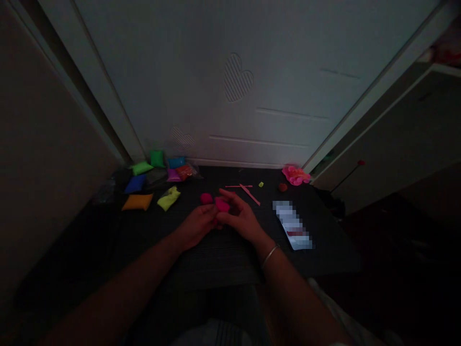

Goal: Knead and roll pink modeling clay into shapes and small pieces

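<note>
Between my two hands is a lump of bright pink modelling clay [222,205], held above the dark table. My left hand [196,225] is closed, its fingertips pinching the clay from the left, where a bit of pink also shows lower down. Thumb and fingers of my right hand [242,218] curve around the clay from the right. A second pink clay lump [206,198] sits on the table just beyond my left fingers. Past my right hand lie two thin pink modelling tools, one flat [232,186] and one slanted [251,195]. The room is dim, so fine detail is lost.
Clay packets in several colours lie at the left, including an orange packet [137,202] and an opened yellow packet [168,198]. Rightward are a lit phone [292,226], a brown lump [283,187], a yellow bit [261,184] and a pink petalled object [296,176]. A white panel [201,96] rises behind the table.
</note>
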`<state>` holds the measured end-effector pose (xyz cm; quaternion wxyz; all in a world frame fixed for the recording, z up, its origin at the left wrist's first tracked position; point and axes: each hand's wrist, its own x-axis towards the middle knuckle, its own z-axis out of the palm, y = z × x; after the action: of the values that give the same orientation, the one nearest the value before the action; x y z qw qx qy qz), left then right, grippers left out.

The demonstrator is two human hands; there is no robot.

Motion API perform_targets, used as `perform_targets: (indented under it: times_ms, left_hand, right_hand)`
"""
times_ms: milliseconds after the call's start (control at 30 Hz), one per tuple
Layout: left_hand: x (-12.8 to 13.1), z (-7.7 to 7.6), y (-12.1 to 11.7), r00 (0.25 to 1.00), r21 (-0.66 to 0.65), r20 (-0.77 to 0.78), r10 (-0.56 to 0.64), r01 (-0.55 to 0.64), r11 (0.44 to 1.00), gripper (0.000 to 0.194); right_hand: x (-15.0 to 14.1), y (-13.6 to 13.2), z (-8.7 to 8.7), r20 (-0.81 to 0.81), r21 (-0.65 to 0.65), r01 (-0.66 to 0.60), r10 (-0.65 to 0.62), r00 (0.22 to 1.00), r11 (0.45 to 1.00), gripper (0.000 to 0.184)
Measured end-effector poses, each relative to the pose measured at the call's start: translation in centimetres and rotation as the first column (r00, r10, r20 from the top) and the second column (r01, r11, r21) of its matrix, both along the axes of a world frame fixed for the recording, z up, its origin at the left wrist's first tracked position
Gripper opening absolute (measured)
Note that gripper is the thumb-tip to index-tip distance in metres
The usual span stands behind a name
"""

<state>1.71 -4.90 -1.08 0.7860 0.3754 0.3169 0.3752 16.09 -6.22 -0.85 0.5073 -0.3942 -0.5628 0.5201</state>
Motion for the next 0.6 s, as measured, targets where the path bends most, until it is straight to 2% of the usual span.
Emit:
perform_targets:
  times_ms: [133, 367, 533, 600]
  left_hand:
    - [-0.18, -0.03, 0.04, 1.000, -0.013, 0.005, -0.011, 0.012, 1.000, 0.025]
    - [-0.29, 0.10, 0.32, 1.000, -0.004, -0.004, 0.024, -0.024, 1.000, 0.020]
    - [-0.17, -0.01, 0.54, 0.988, 0.067, -0.127, 0.085, -0.077, 0.995, 0.016]
    - [-0.13, 0.10, 0.54, 0.983, 0.089, -0.151, 0.109, -0.096, 0.991, 0.016]
  right_hand:
    - [-0.14, -0.22, 0.29, 0.052, 0.016, -0.022, 0.021, 0.998, 1.000, 0.046]
    - [-0.16, -0.25, 0.22, 0.140, 0.074, 0.021, -0.032, 0.990, 0.997, 0.044]
    - [-0.18, -0.35, 0.41, 0.246, 0.191, 0.044, -0.091, 0.965, 0.981, 0.046]
    - [-0.17, -0.35, 0.44, 0.236, 0.187, 0.057, -0.102, 0.966, 0.981, 0.042]
